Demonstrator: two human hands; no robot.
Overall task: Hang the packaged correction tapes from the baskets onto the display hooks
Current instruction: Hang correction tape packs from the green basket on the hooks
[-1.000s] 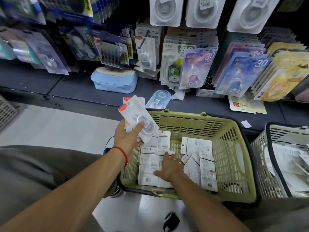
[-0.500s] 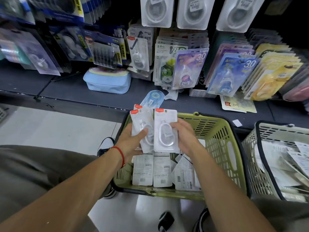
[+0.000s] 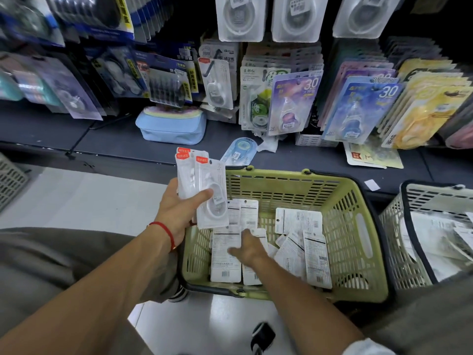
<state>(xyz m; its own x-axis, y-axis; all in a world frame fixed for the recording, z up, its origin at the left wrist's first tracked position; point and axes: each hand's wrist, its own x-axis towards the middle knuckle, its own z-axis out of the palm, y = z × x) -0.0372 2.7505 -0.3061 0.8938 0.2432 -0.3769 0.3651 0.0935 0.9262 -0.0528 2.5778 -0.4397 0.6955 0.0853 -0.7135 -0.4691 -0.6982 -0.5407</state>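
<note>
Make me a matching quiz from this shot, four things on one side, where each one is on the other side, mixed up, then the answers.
Things:
1. Fanned stack of clear red-tabbed correction tape packs
2. Light blue zipped fabric pouch
3. White packs lying label side up
4. Red string bracelet

Places:
A. On the dark shelf
B. Around the left wrist
C. In the left hand
D. In the green plastic basket

Pairs: 1-C, 2-A, 3-D, 4-B

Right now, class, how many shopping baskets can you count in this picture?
3: the green basket on the floor in the middle, which the right hand reaches into; a white basket beside it at right; a grey basket, cut off at the left edge.
</note>
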